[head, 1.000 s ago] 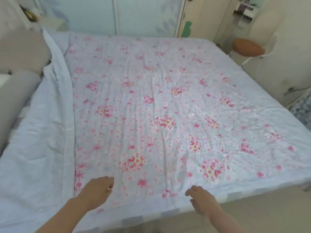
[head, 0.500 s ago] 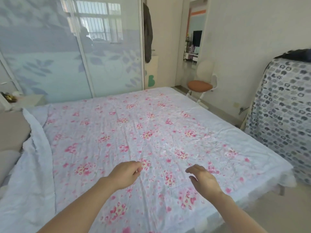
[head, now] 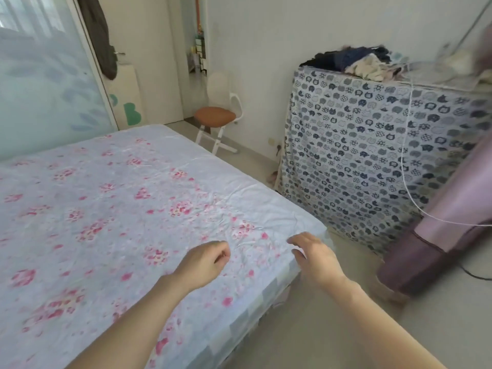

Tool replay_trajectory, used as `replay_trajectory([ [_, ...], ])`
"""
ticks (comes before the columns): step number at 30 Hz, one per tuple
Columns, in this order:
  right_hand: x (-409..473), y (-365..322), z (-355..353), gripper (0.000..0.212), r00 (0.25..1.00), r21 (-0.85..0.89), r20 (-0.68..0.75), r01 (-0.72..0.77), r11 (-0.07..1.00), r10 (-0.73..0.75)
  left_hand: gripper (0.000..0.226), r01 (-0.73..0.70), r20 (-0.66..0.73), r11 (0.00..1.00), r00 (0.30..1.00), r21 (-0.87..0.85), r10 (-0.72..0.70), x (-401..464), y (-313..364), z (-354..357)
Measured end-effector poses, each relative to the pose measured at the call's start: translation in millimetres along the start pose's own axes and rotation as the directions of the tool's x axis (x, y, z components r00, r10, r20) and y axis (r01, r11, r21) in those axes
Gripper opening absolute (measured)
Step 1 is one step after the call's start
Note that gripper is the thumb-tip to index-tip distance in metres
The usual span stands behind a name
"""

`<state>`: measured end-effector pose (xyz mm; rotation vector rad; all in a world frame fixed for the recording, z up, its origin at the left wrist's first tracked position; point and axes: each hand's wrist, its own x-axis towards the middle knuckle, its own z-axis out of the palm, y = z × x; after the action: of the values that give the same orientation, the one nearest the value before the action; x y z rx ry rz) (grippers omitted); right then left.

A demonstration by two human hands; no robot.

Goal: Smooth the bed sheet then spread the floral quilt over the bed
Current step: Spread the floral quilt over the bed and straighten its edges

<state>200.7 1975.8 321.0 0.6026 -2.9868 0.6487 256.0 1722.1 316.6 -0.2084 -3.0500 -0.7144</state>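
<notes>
the floral quilt [head: 127, 209] lay spread flat over the bed, filling the left and centre of the frame, its long edge running from the lower centre up to its near corner at centre right. the right hand [head: 316, 258] hovered at that corner, nearer to it than the other hand, fingers spread and relaxed and holding nothing. the left hand [head: 203, 263] sat just left of it over the quilt, fingers loosely curled, and whether it pinched any cloth could not be told.
</notes>
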Motion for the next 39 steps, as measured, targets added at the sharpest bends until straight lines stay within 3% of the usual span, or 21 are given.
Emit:
replay_trajectory([
  [9,75.0,151.0,-36.4,0.027,0.982,0.040,-0.112,-0.147,0.988,0.151,0.010,-0.086,0.097,0.996,0.991,-0.023,0.088,201.3,69.1,46.3],
  [21,273.1,307.6,-93.6,0.027,0.958,0.040,-0.155,-0.239,0.970,0.242,0.010,-0.222,0.131,0.967,0.963,-0.123,0.237,485.2,125.9,87.6],
  [29,417.1,394.7,-87.0,0.025,0.991,0.043,-0.017,-0.132,0.990,0.133,0.010,-0.109,0.082,0.983,0.989,-0.146,0.122,625.0,119.8,104.1],
  [39,611.7,498.3,-97.6,0.028,0.970,0.035,0.215,0.106,0.994,-0.111,0.015,0.168,-0.045,0.979,0.984,-0.118,-0.175,784.0,118.1,143.5],
])
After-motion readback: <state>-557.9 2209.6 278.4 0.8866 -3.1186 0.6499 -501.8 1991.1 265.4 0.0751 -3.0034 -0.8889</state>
